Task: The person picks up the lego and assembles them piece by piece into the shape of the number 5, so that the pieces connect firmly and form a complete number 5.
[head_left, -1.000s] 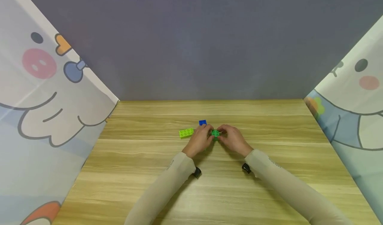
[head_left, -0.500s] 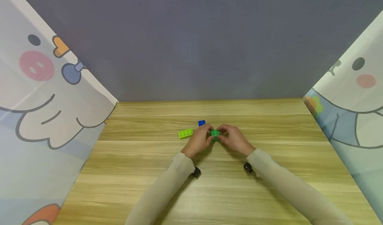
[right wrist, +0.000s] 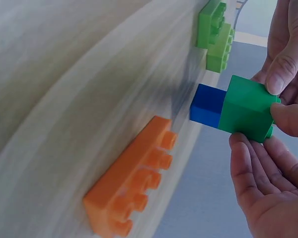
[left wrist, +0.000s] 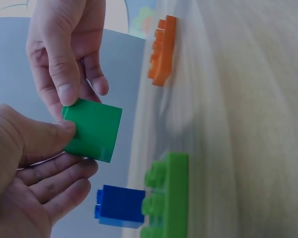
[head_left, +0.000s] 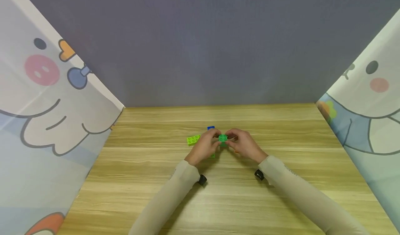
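Both hands hold one green building brick [head_left: 223, 139] between them, raised over the table with its studs up in the head view. My left hand [head_left: 204, 144] pinches its left side, the thumb lying on the near face in the left wrist view. From the right, my right hand [head_left: 244, 144] grips the same brick by thumb and fingers. Behind the left hand stands a small blue brick [left wrist: 120, 206], partly covered in the head view. An orange brick [right wrist: 134, 178] lies under the right hand, and a light green brick [left wrist: 174, 198] lies under the left forearm side.
A long yellow-green brick [head_left: 193, 140] lies left of the left hand. The wooden table [head_left: 150, 158] meets a grey wall [head_left: 200, 54] at the back, with printed cartoon cloths at both sides. Black wrist cameras [head_left: 259, 174] hang under the sleeves.
The hands and the green brick have shifted slightly left. Edges of the light green and orange bricks now show beside the hands, and the left hand covers more of the blue brick.
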`<move>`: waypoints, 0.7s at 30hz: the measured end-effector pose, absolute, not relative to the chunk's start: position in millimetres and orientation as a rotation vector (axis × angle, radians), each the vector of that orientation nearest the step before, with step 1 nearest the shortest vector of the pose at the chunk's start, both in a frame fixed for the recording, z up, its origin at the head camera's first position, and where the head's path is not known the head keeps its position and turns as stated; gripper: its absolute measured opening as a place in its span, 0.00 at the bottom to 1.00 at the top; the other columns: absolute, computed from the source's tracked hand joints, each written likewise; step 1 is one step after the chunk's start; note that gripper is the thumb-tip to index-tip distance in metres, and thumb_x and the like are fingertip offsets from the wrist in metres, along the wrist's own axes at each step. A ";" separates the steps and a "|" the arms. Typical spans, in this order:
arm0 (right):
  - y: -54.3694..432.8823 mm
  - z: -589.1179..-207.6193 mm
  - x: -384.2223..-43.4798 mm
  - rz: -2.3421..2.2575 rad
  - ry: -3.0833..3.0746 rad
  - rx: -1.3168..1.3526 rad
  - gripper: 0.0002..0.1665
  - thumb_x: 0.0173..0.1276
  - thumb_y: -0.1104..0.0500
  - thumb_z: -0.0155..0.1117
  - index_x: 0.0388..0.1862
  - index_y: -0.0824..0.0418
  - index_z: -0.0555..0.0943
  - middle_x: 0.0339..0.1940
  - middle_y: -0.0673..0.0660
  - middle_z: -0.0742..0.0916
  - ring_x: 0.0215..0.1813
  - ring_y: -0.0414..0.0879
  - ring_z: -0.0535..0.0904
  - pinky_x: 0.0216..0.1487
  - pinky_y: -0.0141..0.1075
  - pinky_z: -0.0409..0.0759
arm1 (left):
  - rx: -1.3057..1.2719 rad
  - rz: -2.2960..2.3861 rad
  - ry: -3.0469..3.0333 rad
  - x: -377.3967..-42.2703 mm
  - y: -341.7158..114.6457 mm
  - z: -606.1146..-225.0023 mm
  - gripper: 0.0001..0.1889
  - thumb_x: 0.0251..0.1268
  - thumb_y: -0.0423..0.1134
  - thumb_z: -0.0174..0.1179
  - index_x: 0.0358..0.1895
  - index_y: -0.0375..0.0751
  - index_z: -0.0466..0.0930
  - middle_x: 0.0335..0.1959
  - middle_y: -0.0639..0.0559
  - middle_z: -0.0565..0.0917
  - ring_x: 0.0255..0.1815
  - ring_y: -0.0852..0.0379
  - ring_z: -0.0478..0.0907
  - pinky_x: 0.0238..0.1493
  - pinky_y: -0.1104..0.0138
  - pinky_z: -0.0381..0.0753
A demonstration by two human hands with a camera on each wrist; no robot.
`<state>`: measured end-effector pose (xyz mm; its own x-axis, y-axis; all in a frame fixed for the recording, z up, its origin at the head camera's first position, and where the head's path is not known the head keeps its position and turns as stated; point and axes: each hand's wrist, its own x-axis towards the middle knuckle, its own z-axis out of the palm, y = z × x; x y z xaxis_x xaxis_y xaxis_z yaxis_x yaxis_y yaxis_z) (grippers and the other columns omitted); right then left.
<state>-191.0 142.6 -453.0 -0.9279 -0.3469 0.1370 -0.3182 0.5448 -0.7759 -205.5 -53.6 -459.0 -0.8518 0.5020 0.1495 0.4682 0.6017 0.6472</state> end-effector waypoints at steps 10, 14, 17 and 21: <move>138.6 -443.3 -186.7 -1.393 2.728 -0.650 0.17 0.64 0.59 0.67 0.51 0.58 0.79 0.47 0.52 0.82 0.42 0.47 0.81 0.38 0.34 0.81 | 0.856 1.197 2.711 -199.4 -67.0 -443.6 0.16 0.63 0.35 0.62 0.53 0.45 0.74 0.51 0.55 0.76 0.56 0.53 0.74 0.54 0.60 0.75; 135.3 -438.0 -185.2 -1.393 2.752 -0.729 0.16 0.64 0.59 0.67 0.51 0.59 0.80 0.47 0.51 0.82 0.43 0.45 0.81 0.42 0.35 0.81 | 0.883 1.215 2.700 -199.5 -73.6 -439.0 0.17 0.63 0.36 0.62 0.54 0.45 0.74 0.52 0.55 0.76 0.55 0.49 0.75 0.54 0.58 0.75; 132.5 -434.3 -183.4 -1.407 2.764 -0.773 0.16 0.63 0.60 0.67 0.50 0.59 0.80 0.47 0.51 0.82 0.43 0.46 0.80 0.43 0.37 0.81 | 0.929 1.233 2.685 -199.3 -78.0 -436.3 0.16 0.63 0.35 0.62 0.54 0.44 0.74 0.50 0.54 0.76 0.53 0.48 0.76 0.53 0.56 0.76; 129.2 -429.8 -180.4 -1.418 2.774 -0.820 0.15 0.62 0.61 0.68 0.49 0.60 0.81 0.45 0.51 0.83 0.44 0.47 0.80 0.43 0.39 0.81 | 0.994 1.266 2.652 -198.3 -83.9 -433.4 0.15 0.64 0.36 0.62 0.52 0.42 0.74 0.47 0.54 0.77 0.50 0.48 0.77 0.50 0.55 0.77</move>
<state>-180.4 129.2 -429.8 -0.8674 -0.4029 0.2921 -0.4728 0.4837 -0.7365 -198.3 -83.9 -433.4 -0.7941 0.5635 0.2277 0.5314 0.4620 0.7101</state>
